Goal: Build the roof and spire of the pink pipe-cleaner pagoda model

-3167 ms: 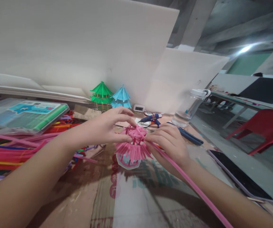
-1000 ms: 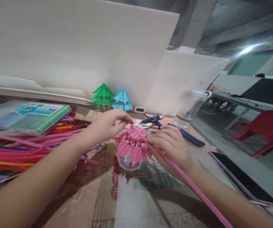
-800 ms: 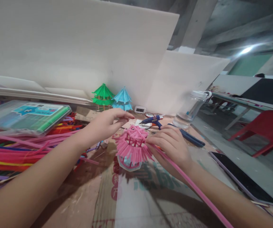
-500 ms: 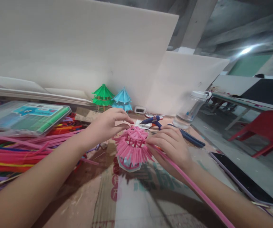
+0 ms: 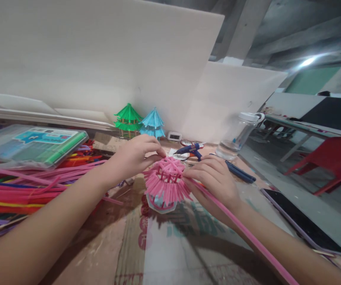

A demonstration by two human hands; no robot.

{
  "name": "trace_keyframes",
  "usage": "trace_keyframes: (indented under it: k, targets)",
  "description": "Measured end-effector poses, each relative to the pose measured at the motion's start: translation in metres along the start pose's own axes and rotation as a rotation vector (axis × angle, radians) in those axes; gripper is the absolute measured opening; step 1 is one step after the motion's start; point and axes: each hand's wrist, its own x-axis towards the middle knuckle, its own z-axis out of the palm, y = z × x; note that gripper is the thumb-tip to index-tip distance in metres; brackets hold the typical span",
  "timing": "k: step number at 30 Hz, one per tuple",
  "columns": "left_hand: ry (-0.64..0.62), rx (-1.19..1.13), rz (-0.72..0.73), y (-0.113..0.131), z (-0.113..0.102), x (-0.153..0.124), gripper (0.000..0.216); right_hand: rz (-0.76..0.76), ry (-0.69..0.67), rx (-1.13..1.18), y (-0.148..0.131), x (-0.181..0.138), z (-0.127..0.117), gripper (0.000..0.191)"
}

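A small pink pagoda (image 5: 168,190), built of pipe cleaners with a fringed roof, stands on a clear base in the middle of the work surface. My left hand (image 5: 137,158) is at its upper left, thumb and index finger pinched at the top edge. To its right, my right hand (image 5: 215,178) pinches a long pink pipe cleaner (image 5: 244,225) close to the pagoda. The strip trails down past my right forearm. The pipe cleaner's tip is hidden by my fingers.
Pipe cleaners (image 5: 16,194) and a plastic case (image 5: 34,144) lie left. Behind are a green pagoda (image 5: 128,118), a blue pagoda (image 5: 153,123), a small clock (image 5: 174,136) and a glue gun (image 5: 190,149). Right are a water jug (image 5: 237,136), dark-blue pliers (image 5: 240,172) and a phone (image 5: 302,219).
My left thumb and index finger have come closer together and down onto the pagoda's top edge. My right hand stays at the pagoda with the pink pipe cleaner, nearly unmoved.
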Motion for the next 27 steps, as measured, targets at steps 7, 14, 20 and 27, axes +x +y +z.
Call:
trace_keyframes:
  k: [7,14,20,27]
  targets:
    - [-0.019,-0.004,0.004,0.001,0.001,0.0,0.012,-0.01,0.005,-0.002,-0.001,0.0,0.002,0.012]
    - [-0.03,-0.048,-0.026,0.001,0.002,0.001,0.011,-0.013,-0.006,-0.009,0.0,-0.001,0.002,0.012]
    - [-0.025,-0.372,-0.374,0.004,0.002,0.001,0.031,-0.016,-0.011,-0.011,-0.001,0.001,0.001,0.011]
    - [-0.353,-0.482,-0.477,0.004,-0.005,0.002,0.033,0.151,-0.067,0.051,0.014,-0.006,0.006,0.011]
